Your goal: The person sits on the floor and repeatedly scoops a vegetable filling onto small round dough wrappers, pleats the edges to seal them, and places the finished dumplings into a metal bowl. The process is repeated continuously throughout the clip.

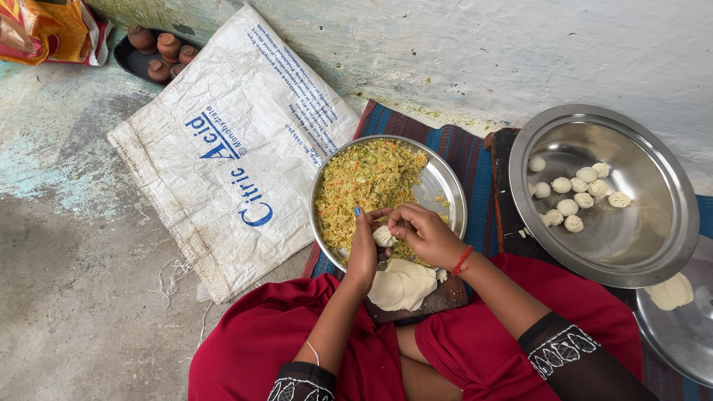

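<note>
Near the frame's centre, a dumpling (383, 236) sits pinched between both hands. The left hand (364, 249) cups it with curled fingers; the right hand (425, 234) closes its fingertips on its right side, over the filling plate (444, 182).

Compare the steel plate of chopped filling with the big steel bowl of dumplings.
The round steel plate is smaller and shallow, mostly covered by yellow-green chopped filling; the large round steel bowl is wider and deeper, mostly bare, with about a dozen white dumplings. Both are shiny round metal.
</note>
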